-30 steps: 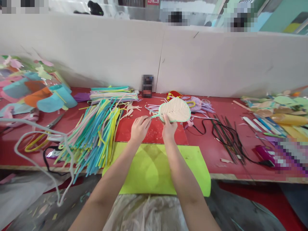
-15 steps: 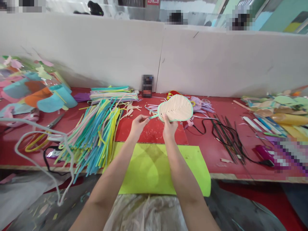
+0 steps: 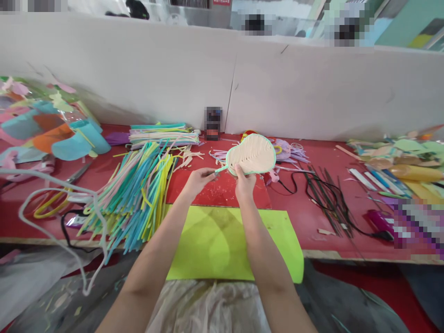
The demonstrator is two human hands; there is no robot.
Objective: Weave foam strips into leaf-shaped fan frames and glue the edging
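A small hand fan (image 3: 252, 155), cream with a ribbed surface and a mint-green rim and handle, is held up above the table, broad end to the right. My right hand (image 3: 244, 185) grips its lower edge, thumb on the front face. At the left, my left hand (image 3: 199, 181) is closed in a pinch at the end of the fan's thin handle, where a short dark bit shows between the fingers. Below both hands lie a red board (image 3: 222, 196) and a lime-green sheet (image 3: 215, 245) reaching over the table's front edge.
Left of my arms lies a large heap of coloured strips (image 3: 135, 194), with scissors (image 3: 57, 199) beyond it. Thin dark rods (image 3: 322, 199) and a black cable lie on the right, near pens (image 3: 378, 180). A white partition (image 3: 138, 69) stands behind. A white cord (image 3: 52, 233) loops at left.
My left hand has shifted slightly left and its fingers have changed position at the handle's end. The fan has moved a little left and up with my right hand still on it.
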